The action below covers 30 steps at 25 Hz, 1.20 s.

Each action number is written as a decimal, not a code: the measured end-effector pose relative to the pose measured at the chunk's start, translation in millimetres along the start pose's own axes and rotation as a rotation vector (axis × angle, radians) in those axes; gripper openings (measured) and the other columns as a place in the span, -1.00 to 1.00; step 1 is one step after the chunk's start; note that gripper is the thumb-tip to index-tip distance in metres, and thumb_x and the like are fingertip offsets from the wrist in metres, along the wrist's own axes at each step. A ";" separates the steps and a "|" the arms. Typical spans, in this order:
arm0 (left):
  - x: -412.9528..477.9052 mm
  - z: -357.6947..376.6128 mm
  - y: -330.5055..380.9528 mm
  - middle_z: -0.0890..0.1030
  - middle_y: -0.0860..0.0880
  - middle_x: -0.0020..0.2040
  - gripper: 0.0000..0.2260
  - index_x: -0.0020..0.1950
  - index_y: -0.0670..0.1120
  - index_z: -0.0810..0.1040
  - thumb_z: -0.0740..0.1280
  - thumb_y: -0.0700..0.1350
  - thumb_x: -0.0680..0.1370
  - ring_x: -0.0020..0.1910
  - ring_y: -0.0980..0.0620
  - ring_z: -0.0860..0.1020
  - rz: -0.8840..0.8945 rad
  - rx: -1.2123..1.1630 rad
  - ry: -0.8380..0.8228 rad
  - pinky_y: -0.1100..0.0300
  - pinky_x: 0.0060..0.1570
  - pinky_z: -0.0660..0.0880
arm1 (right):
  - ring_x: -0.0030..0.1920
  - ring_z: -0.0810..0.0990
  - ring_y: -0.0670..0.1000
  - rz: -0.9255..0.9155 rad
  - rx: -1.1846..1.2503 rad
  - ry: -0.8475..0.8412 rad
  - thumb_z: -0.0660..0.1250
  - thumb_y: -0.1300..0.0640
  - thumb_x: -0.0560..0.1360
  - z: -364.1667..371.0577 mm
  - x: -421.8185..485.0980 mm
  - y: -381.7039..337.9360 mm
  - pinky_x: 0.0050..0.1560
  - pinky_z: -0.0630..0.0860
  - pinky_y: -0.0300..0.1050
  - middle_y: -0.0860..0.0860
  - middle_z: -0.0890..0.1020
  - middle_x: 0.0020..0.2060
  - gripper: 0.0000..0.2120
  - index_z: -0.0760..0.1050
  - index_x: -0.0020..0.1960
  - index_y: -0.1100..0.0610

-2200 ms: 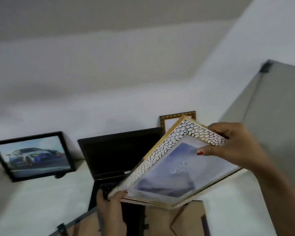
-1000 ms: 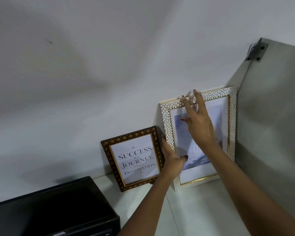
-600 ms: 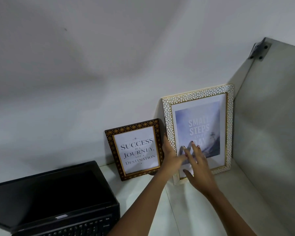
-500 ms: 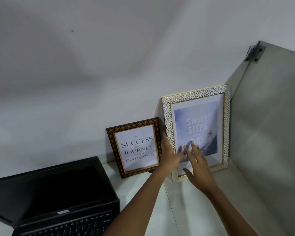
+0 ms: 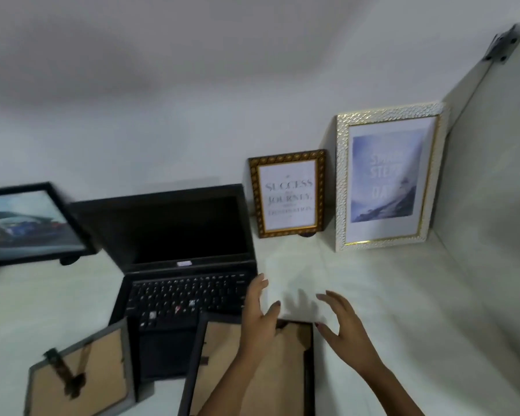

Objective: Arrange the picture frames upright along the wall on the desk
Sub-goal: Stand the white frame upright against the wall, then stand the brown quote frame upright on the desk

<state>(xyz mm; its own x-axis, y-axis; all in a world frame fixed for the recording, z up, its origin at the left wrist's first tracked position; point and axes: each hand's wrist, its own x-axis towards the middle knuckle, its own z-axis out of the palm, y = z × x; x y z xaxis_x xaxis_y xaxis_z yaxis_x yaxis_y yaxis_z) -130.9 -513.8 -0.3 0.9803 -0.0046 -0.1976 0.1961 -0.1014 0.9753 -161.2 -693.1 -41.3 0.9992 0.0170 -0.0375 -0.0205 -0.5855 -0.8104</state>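
Brown fibreboard backs a dark-rimmed frame lying face down at the lower centre of the white tabletop. My left hand rests on its top edge, fingers spread; my right hand hovers open beside it. A pebbled white-gold frame and a beaded brown frame stand upright at the wall, upper right.

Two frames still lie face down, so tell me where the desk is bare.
Bare desk runs from the white frame and gold frame to the hands. Another patch lies below the car frame. Crowded around the laptop, overlapped by both face-down frames.
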 end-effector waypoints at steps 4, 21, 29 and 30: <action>-51.0 -86.1 -34.7 0.39 0.01 0.22 -0.53 0.29 -0.05 0.33 0.30 -0.36 0.44 0.26 0.00 0.39 -0.021 0.234 0.293 0.22 0.21 0.34 | 0.19 0.45 0.00 0.209 0.124 -0.093 0.32 0.09 0.37 41.6 -50.5 -10.9 0.14 0.40 -0.14 -0.08 0.44 0.12 -0.52 0.26 0.23 -0.15; -69.6 -224.2 -30.2 0.58 -0.10 0.07 -0.68 0.20 -0.21 0.46 0.34 -0.25 0.46 0.10 -0.07 0.53 -0.397 -0.020 0.075 0.15 0.06 0.49 | 0.10 0.53 0.09 0.424 0.616 0.134 0.28 0.30 0.44 77.7 -42.6 -123.1 0.02 0.43 -0.06 0.05 0.59 0.08 -0.66 0.50 0.20 0.13; -66.5 -402.8 13.3 0.61 -0.21 -0.08 -0.79 0.09 -0.22 0.55 0.22 -0.32 0.50 -0.21 -0.18 0.57 -0.361 -0.258 0.217 0.17 -0.49 0.55 | 0.26 0.39 0.06 0.274 0.657 -0.065 0.40 0.23 0.36 189.8 -19.4 -246.8 0.32 0.33 0.12 0.07 0.45 0.26 -0.52 0.39 0.24 0.01; -66.9 -423.9 13.3 0.61 -0.20 -0.09 -0.80 0.07 -0.25 0.55 0.21 -0.33 0.50 -0.21 -0.15 0.56 -0.383 -0.303 0.234 0.23 -0.54 0.53 | 0.28 0.37 0.02 0.248 0.745 -0.107 0.46 0.18 0.29 202.9 -19.0 -262.1 0.35 0.31 0.11 0.03 0.45 0.25 -0.42 0.37 0.26 0.02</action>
<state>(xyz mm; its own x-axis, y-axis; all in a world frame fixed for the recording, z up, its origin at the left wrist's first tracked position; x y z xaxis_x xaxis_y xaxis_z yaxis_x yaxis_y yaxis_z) -183.5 -93.1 67.6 0.8097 0.2012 -0.5513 0.5050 0.2397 0.8292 -182.0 -375.5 53.3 0.9543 0.0572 -0.2933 -0.2981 0.1141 -0.9477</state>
